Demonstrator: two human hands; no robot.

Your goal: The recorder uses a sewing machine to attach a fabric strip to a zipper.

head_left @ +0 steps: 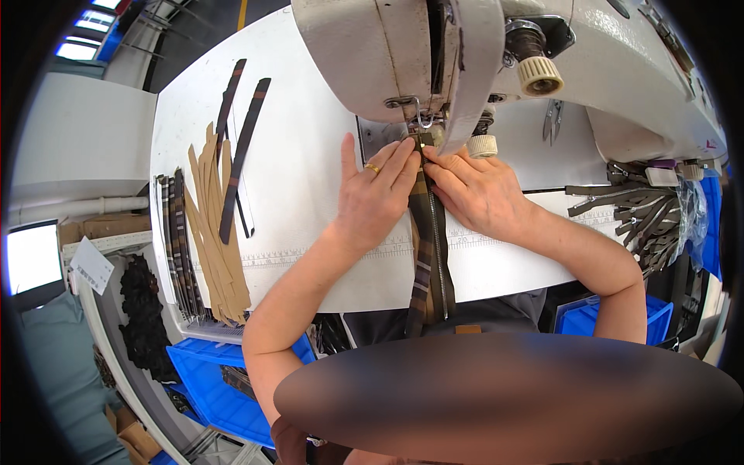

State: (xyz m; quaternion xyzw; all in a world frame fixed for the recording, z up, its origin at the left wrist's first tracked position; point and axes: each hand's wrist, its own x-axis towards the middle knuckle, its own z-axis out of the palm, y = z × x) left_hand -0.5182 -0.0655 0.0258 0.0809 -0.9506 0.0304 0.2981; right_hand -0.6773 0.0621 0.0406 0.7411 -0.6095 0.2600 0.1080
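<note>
My left hand [372,194] lies with fingers stretched and thumb apart, pressing beside the machine's presser foot [422,124]; it wears a gold ring. My right hand [480,190] has thumb and fingers closed on the dark zipper [439,263] just below the needle area. A striped brown fabric strip [420,287] runs under the zipper down over the table's front edge. The white sewing machine [349,46] stands over both hands, hiding part of the stitching spot.
Tan paper strips [221,256], dark tapes [245,155] and striped strips [174,232] lie left on the white table [302,116]. Right are loose zippers [643,217] and metal snips [552,120]. Blue bins [209,372] sit below; a lit screen [31,256] is far left.
</note>
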